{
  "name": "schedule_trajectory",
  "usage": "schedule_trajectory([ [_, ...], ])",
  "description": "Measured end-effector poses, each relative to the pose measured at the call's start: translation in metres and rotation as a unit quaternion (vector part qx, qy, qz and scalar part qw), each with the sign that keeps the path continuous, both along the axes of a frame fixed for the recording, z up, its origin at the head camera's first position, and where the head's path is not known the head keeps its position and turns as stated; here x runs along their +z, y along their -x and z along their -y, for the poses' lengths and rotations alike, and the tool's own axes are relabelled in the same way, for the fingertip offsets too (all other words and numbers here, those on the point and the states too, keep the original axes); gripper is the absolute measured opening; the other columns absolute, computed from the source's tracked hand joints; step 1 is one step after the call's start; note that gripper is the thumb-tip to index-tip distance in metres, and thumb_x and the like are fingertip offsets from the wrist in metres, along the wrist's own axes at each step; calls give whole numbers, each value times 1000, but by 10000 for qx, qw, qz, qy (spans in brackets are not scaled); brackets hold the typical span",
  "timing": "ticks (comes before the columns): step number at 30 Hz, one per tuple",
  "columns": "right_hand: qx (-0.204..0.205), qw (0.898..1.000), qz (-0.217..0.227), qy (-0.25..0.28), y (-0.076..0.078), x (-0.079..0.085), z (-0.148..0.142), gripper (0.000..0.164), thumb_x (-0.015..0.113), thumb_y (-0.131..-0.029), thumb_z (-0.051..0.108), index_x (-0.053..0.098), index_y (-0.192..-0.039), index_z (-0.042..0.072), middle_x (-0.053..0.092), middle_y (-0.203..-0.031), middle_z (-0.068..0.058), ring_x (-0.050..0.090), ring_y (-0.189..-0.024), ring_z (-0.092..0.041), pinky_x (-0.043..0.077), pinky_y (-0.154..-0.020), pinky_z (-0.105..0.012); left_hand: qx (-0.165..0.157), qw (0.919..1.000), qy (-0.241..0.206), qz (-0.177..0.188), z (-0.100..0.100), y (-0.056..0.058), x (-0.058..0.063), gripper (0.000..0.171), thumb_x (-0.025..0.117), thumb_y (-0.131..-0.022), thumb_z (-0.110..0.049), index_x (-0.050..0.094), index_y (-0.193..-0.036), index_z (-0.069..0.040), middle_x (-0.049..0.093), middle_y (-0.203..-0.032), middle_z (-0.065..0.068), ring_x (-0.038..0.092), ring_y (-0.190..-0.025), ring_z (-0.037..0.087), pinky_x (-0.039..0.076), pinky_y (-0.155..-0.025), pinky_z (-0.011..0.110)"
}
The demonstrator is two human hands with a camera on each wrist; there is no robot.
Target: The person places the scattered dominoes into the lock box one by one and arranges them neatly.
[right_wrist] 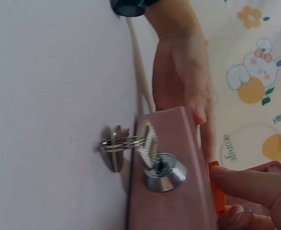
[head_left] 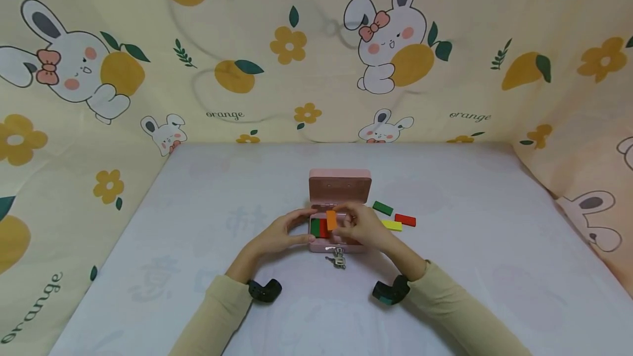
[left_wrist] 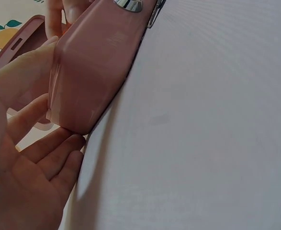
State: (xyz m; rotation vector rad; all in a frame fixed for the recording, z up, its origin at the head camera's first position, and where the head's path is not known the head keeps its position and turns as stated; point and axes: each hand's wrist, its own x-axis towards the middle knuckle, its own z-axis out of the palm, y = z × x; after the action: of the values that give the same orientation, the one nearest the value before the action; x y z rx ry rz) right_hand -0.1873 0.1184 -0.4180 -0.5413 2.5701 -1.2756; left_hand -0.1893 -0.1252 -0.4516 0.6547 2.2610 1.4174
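A pink cash box (head_left: 339, 176) stands with its lid raised. My left hand (head_left: 279, 233) holds it by its left end, thumb near the front rim and fingers round the side and back. In the left wrist view the fingers (left_wrist: 59, 158) reach under the corner of the box's wall (left_wrist: 92, 72). Upright over the box's interior is an orange block (head_left: 331, 220), pinched by my right hand (head_left: 363, 227). Inside, at the left end, a green block (head_left: 315, 228) and a red block (head_left: 323, 228) lie side by side. Keys (right_wrist: 116, 146) hang from the front lock (right_wrist: 163, 175).
Right of the box, a loose green block (head_left: 383, 208), a red block (head_left: 405, 220) and a yellow block (head_left: 392, 226) lie on the white tabletop (head_left: 470, 290). A patterned cloth (head_left: 316, 87) rises behind the table and along its sides.
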Motion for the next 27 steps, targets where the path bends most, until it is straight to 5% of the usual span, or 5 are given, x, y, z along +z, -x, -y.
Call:
schedule_trajectory([
  [14,-459,9957,134,-791,0,0,11,44,76,-81,12,62,-121,-1,49,-64,-2,44,-59,-13,33,-50,-18,-1,10000,-80,23,-1,0,1,66,70,-88,-26,41,-146,-15,30,-159,11,31,-147,32,26,-122,49],
  [27,-586,9899,-51,-1293,0,-3,16,45,81,-76,11,65,-116,-1,57,-72,-8,49,-68,-17,41,-56,-20,-19,9998,-173,71,0,0,0,64,70,-88,-25,41,-145,-15,31,-159,10,31,-147,32,26,-123,50],
])
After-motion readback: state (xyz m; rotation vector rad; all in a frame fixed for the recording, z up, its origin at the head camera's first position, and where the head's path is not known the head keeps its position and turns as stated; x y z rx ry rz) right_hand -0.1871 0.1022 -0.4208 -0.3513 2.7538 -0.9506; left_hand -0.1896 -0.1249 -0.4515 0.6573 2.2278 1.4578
